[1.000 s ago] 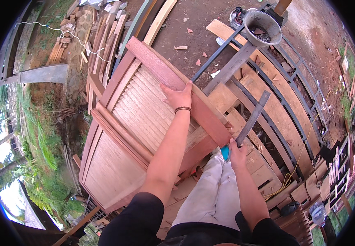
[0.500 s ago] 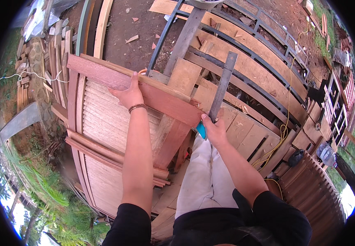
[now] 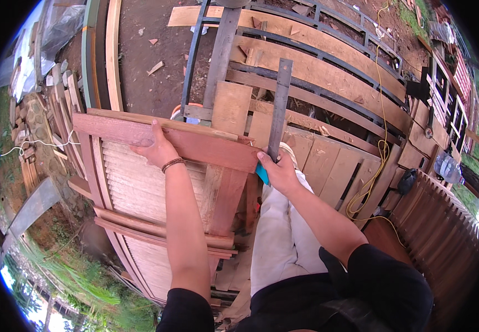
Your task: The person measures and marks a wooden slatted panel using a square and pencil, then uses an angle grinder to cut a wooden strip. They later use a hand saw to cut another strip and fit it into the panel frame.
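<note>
A louvered wooden panel with reddish-brown framing lies at the left, its far end crossed by a reddish board. My left hand grips this board near its middle, a finger over the far edge and the thumb pointing left. At the board's right end, my right hand is closed on a try square with a dark metal blade and a teal handle. The blade stands up past my hand, pointing away from me. Most of the handle is hidden by my fingers.
Wooden planks and dark metal frames spread at the far right. A yellow cord runs across them. Long boards stand at the far left beside stacked wood offcuts. A clear plastic jug sits at the right.
The view has shifted, so the panel and my hands appear further left. The try square's blade has turned more upright. Both hands keep their hold.
</note>
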